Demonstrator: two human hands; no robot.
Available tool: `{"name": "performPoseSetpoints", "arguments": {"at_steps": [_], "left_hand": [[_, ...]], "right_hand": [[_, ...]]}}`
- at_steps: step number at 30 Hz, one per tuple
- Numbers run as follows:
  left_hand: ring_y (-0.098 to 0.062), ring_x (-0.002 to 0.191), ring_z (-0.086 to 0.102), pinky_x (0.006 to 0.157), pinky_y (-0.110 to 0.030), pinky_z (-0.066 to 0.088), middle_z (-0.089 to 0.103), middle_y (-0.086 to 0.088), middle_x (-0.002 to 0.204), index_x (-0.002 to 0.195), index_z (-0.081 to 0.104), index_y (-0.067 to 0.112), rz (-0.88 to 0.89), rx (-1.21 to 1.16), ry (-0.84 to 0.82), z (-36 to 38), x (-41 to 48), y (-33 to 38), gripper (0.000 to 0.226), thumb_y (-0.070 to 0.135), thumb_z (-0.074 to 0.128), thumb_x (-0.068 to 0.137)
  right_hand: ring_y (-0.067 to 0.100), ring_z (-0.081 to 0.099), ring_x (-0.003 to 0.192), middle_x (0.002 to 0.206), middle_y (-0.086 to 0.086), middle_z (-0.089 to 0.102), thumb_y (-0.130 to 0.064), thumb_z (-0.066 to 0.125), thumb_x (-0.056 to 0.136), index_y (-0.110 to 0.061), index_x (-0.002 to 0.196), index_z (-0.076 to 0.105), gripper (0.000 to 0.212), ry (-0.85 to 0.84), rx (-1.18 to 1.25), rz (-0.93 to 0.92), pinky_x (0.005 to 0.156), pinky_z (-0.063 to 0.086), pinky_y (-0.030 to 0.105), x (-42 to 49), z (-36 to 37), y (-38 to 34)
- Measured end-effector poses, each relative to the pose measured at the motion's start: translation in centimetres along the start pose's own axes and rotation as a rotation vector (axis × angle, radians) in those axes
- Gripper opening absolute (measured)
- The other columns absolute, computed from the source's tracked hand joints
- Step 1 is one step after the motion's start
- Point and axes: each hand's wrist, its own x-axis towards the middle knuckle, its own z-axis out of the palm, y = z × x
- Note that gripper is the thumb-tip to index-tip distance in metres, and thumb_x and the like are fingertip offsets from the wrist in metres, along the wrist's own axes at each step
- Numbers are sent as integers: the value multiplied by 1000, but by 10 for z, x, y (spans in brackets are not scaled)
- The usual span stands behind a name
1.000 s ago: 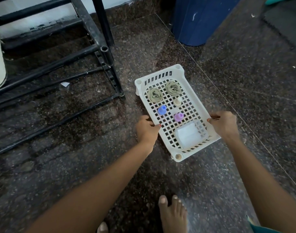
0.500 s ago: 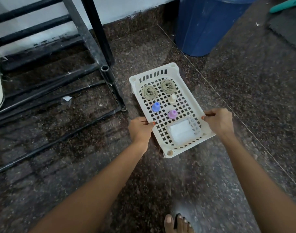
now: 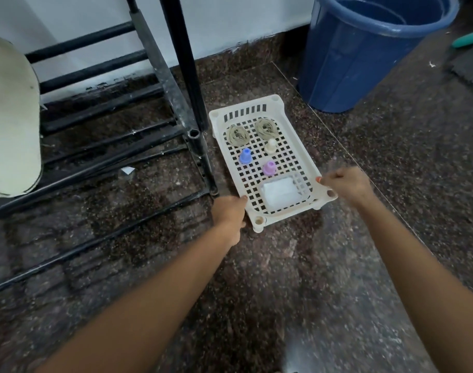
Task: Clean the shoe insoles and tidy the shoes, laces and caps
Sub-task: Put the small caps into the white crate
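A white slotted plastic basket [image 3: 297, 130] stands on the dark granite floor beside the rack's leg. Inside it lie two coiled beige laces [image 3: 238, 135], a blue cap [image 3: 245, 156], a cream cap [image 3: 270, 146], a purple cap [image 3: 269, 168] and a white folded pad [image 3: 281, 193]. My left hand [image 3: 230, 212] grips the near left rim. Blurred, my right hand [image 3: 347, 187] is at the near right corner with curled fingers and its thumb tip on the rim. A pale insole [image 3: 12, 117] leans on the rack at the far left.
The black metal shoe rack [image 3: 195, 135] fills the left side, its upright close to the basket's left wall. A blue bucket [image 3: 364, 55] stands behind the basket on the right. A scrap of paper [image 3: 127, 170] lies under the rack. A teal object [image 3: 469, 40] shows at the right edge.
The basket has moved away from me to sit beside the rack's leg, nearer the bucket. My right hand now blurs at the corner, looser on the rim than before.
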Motion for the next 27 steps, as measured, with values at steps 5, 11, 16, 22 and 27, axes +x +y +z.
{"name": "performPoseSetpoints", "arguments": {"at_steps": [5, 11, 16, 22, 27], "left_hand": [[-28, 76, 64, 51, -32, 54, 65, -21, 108, 106, 59, -4, -178, -99, -85, -5, -14, 1, 18, 4, 58, 90], [-26, 83, 62, 71, -32, 53, 63, -18, 116, 112, 57, -7, -187, -256, -41, -4, -10, 12, 24, -2, 58, 88], [-31, 107, 59, 87, -39, 49, 58, -15, 120, 122, 51, -7, -220, -358, -56, -1, -7, 28, 31, 1, 53, 92], [-14, 60, 48, 65, -28, 45, 52, -2, 65, 112, 58, -1, -169, -511, 79, 11, -1, 37, 23, 5, 60, 89], [-10, 54, 40, 53, -19, 36, 46, 2, 61, 88, 55, 9, -160, -567, 142, 16, 7, 38, 8, 13, 61, 90]], "right_hand": [[18, 65, 53, 92, 22, 66, -7, 68, 78, 8, 87, 62, 18, -164, 181, 235, 54, 58, 30, -5, -12, 8], [6, 55, 31, 87, 22, 65, 1, 71, 74, 12, 82, 63, 16, 3, 285, 206, 41, 51, 18, 1, -1, -8], [4, 52, 28, 93, 23, 68, -4, 73, 74, 8, 92, 66, 22, 77, 296, 190, 38, 48, 14, 16, 10, -27], [4, 50, 27, 94, 25, 66, -3, 70, 77, 10, 96, 65, 23, 90, 335, 155, 37, 48, 13, 29, 21, -44], [6, 54, 31, 85, 20, 65, -1, 68, 78, 8, 91, 66, 15, 97, 329, 152, 49, 54, 21, 37, 29, -53]]}}
